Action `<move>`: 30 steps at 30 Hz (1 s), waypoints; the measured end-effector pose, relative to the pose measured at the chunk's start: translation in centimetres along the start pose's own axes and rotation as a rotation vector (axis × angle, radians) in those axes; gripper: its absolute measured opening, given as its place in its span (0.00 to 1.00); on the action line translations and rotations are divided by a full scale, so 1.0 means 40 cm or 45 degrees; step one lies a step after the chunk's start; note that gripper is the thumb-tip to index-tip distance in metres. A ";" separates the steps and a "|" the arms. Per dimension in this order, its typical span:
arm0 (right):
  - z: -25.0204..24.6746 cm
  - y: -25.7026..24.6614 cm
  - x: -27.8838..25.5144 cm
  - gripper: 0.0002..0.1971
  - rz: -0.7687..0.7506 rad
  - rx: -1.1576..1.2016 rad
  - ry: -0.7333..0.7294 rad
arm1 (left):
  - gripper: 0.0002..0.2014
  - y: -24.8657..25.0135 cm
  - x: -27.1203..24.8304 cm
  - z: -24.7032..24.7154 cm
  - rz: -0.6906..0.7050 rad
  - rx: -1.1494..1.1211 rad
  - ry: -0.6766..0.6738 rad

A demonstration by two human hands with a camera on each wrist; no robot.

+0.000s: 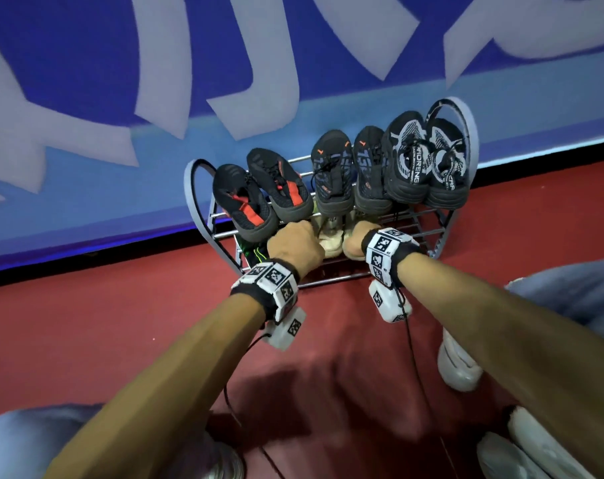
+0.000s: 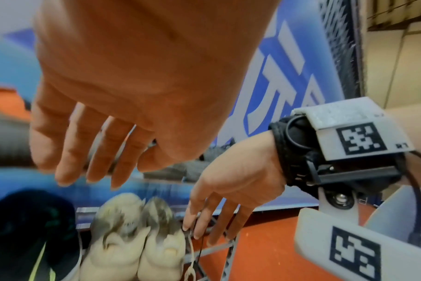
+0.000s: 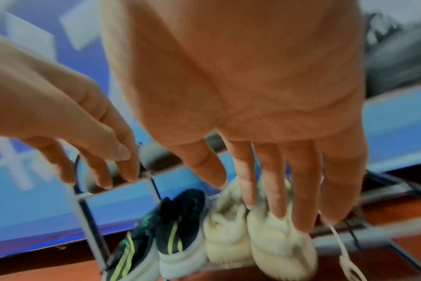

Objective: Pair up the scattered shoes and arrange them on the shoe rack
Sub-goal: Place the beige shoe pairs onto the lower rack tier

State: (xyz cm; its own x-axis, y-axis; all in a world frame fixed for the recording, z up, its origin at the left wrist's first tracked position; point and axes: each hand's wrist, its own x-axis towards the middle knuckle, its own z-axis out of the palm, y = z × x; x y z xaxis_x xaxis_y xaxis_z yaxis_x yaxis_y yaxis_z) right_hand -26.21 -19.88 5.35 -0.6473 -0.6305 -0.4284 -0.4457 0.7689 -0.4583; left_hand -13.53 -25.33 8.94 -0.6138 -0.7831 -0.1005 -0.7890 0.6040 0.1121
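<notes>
A metal shoe rack stands against the blue wall. Its top shelf carries a black-red pair, a black-orange pair and a black-white pair. On the lower shelf a black-green pair sits left of a cream pair, heels toward me. My left hand hovers at the cream pair's left, fingers relaxed and holding nothing. My right hand has straight fingers over the right cream shoe, beside its loose lace; whether it touches is unclear.
White shoes lie on the red floor at my right, and more of them lie nearer me. The lower shelf's right part shows bare bars. My knees frame the scene.
</notes>
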 end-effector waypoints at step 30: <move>-0.331 0.024 -0.468 0.09 -0.458 1.160 0.391 | 0.09 0.129 -0.268 -0.373 0.243 -1.214 0.505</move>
State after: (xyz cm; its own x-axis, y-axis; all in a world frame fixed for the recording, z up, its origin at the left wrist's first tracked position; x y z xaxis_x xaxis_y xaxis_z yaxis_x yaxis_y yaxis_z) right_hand -22.69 -5.93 23.24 -0.7554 -0.6552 0.0105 -0.0887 0.0863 -0.9923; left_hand -10.63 -16.04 25.33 -0.5369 -0.7835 0.3128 -0.2263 0.4909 0.8413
